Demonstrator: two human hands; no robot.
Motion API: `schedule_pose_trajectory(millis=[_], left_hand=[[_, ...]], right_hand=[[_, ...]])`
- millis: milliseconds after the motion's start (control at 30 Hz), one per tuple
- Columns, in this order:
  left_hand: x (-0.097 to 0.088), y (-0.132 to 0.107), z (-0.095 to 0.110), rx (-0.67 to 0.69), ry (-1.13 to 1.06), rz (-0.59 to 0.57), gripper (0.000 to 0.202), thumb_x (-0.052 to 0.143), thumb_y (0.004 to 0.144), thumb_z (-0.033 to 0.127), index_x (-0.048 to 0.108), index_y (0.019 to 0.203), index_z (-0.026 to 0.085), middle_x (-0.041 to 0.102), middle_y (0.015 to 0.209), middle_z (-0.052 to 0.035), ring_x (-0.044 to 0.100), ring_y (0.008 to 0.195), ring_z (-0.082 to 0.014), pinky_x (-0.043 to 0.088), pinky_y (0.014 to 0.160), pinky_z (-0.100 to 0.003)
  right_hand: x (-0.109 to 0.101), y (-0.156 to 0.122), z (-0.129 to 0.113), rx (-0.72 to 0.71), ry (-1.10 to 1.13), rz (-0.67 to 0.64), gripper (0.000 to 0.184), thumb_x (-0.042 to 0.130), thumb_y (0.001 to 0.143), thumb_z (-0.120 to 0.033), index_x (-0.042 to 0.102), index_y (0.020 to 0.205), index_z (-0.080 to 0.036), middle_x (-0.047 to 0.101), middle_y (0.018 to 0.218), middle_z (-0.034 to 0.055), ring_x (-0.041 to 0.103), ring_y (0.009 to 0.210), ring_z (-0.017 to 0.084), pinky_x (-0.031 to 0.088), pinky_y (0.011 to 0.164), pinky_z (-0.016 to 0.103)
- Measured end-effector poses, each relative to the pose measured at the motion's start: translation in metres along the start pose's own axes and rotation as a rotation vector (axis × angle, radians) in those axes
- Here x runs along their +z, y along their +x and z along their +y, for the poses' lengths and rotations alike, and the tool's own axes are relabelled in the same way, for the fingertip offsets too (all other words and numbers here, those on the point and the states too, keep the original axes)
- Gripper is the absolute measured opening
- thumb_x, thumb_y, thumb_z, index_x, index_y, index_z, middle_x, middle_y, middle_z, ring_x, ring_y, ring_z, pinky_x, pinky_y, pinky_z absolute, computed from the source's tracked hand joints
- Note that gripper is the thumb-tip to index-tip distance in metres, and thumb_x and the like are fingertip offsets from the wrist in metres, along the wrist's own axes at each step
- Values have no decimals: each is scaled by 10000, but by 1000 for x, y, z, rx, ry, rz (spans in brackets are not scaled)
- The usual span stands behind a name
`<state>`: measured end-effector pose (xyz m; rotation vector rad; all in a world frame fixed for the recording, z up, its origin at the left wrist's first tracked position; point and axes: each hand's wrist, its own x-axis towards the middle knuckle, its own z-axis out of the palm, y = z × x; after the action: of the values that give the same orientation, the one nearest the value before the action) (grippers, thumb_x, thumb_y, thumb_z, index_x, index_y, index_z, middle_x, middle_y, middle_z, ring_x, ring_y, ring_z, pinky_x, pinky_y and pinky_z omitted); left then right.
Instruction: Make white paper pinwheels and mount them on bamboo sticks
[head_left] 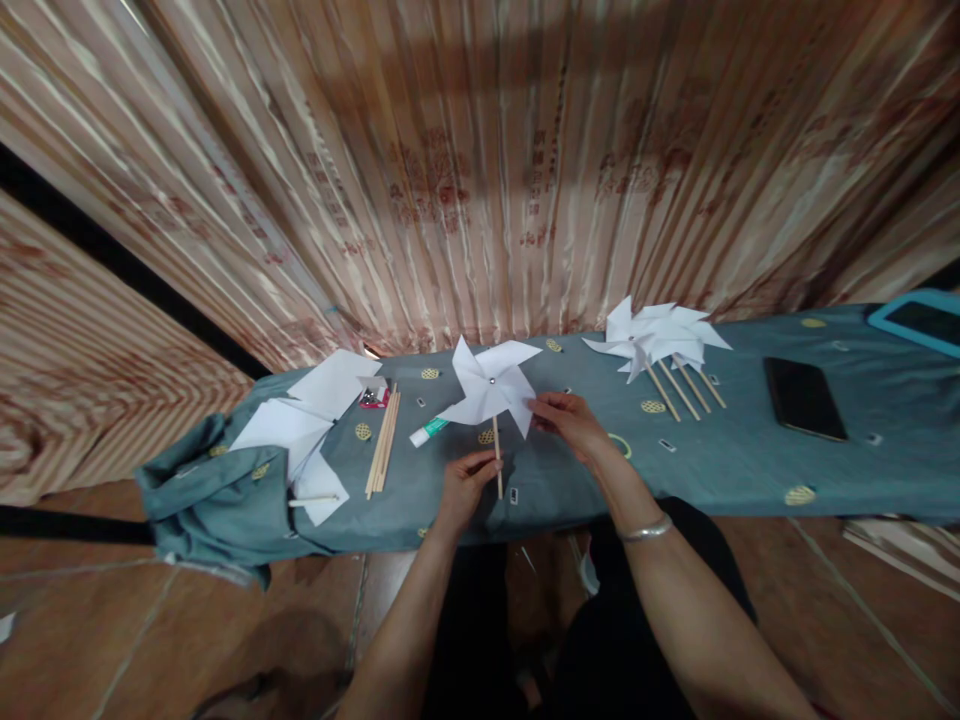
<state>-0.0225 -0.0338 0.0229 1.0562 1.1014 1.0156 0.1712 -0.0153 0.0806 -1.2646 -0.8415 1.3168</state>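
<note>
A white paper pinwheel [491,385] with a pin at its centre is over the middle of the table, on a thin wooden stick [498,478]. My left hand [466,485] is closed, pinching the stick low down. My right hand [568,418] has its fingertips at the edge of the pinwheel's right blade, thumb and fingers closed on it as far as I can see. Partly behind the left blade lies a white and green tube [428,432]. To the left is a bundle of loose wooden sticks [384,442], beside a small red box [373,394] with its contents hard to make out.
White paper sheets [289,425] lie at the left end of the cloth-covered table [570,490]. Several pinwheels on sticks [671,335] lie to the right. Farther right are a black phone-like slab [805,398] and a blue-framed device [922,320]. A curtain [480,180] hangs behind.
</note>
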Motion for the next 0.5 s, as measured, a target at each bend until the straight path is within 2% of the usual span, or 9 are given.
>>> schedule_pose_trajectory(millis=[200, 500], left_hand=[[0, 2, -4, 1, -10, -10, 283, 826, 551, 333, 790, 799, 203, 769, 845, -56, 675, 788, -204, 499, 821, -332], [0, 3, -5, 5, 6, -6, 269, 814, 562, 331, 790, 798, 205, 772, 833, -51, 673, 772, -200, 503, 813, -332]], right_hand=[[2, -5, -1, 80, 48, -64, 411, 876, 452, -497, 684, 611, -170, 674, 571, -9, 600, 549, 93, 438, 519, 190], [3, -6, 5, 126, 11, -200, 303, 865, 582, -395, 692, 676, -165, 722, 655, 15, 667, 614, 102, 491, 568, 176]])
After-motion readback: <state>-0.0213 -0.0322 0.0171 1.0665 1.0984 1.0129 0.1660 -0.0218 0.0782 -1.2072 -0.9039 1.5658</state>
